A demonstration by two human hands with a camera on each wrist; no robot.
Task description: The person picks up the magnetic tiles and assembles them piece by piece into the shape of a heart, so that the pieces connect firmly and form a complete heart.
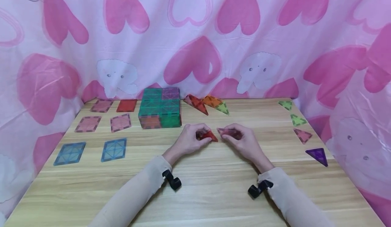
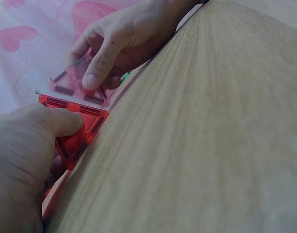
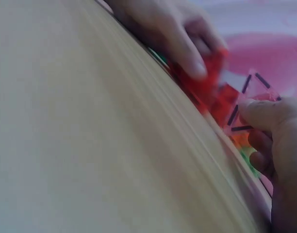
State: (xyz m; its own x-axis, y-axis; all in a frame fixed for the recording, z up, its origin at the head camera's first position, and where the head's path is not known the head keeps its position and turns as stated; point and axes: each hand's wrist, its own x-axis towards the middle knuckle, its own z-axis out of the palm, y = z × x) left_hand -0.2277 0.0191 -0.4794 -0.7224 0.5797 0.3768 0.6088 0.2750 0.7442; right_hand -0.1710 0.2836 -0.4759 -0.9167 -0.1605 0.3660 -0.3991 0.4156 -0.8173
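Near the middle of the table, my left hand (image 1: 193,139) pinches a red triangular magnetic tile (image 1: 210,136), thumb on its face in the left wrist view. Just to its right, my right hand (image 1: 242,139) pinches a pink translucent triangular tile (image 2: 78,80) between thumb and fingers. The two tiles are close together in the head view, with a small gap between them. Behind the left hand stands a box built of magnetic tiles (image 1: 152,106), mostly green with a purple square on top and a red one in front.
Several square tiles lie left: pink (image 1: 88,124), red (image 1: 126,105) and blue (image 1: 113,150). Behind the hands are red triangles (image 1: 198,104), orange (image 1: 212,101) and green ones. Along the right edge lie green, pink (image 1: 302,136) and purple (image 1: 318,156) triangles. A pink curtain (image 1: 189,30) borders the table.
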